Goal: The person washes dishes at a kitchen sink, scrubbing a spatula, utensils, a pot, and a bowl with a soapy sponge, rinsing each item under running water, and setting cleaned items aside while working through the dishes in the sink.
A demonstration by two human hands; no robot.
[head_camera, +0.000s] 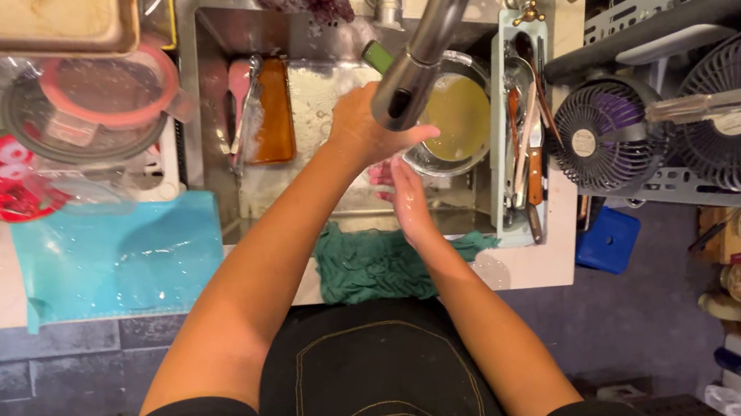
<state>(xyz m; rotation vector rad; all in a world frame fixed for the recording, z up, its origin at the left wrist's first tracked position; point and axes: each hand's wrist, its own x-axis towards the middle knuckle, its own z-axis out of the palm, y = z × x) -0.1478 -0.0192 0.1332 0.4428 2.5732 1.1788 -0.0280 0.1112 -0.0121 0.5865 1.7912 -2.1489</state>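
A clear glass bowl (461, 116) with yellowish liquid sits in the steel sink (210, 74), just right of the grey faucet head (402, 96). My left hand (362, 128) reaches under the faucet head, its fingers closed over the bowl's left rim. Below it, my right hand (409, 196) is wet, its fingers stretched out and touching the bowl's lower left edge. Something pink (378, 176) shows between the two hands; I cannot tell what it is.
A brown oblong tray (271, 114) and a pink spoon (237, 84) lie in the sink's left part. A utensil rack (522, 146) lines its right side. A green cloth (370, 264) hangs on the front edge. A teal mat (120, 257) lies left; two small fans (606, 131) stand right.
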